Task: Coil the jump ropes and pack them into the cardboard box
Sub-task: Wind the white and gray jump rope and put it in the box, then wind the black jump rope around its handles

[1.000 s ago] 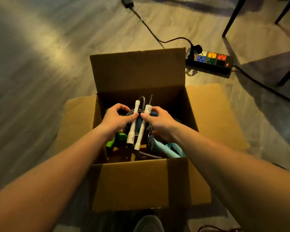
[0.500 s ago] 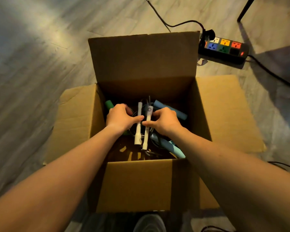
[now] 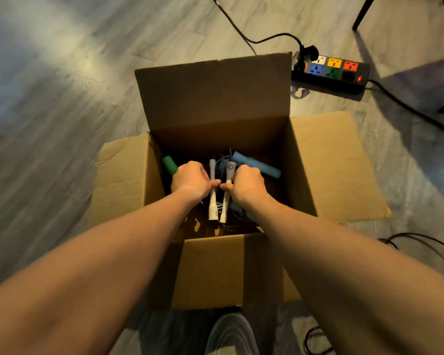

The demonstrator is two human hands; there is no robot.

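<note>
inside cardboard box (image 3: 215, 267), left grip (image 3: 190, 180), right grip (image 3: 246, 184) pinch white jump rope (image 3: 212, 202); blue handle (image 3: 256, 166), green handle (image 3: 169, 163) packed; release seemingly pending.

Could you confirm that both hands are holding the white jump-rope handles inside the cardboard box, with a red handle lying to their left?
Not quite: the head view shows a green handle there, not a red one. The left hand and right hand do hold the white handles inside the cardboard box.
</note>
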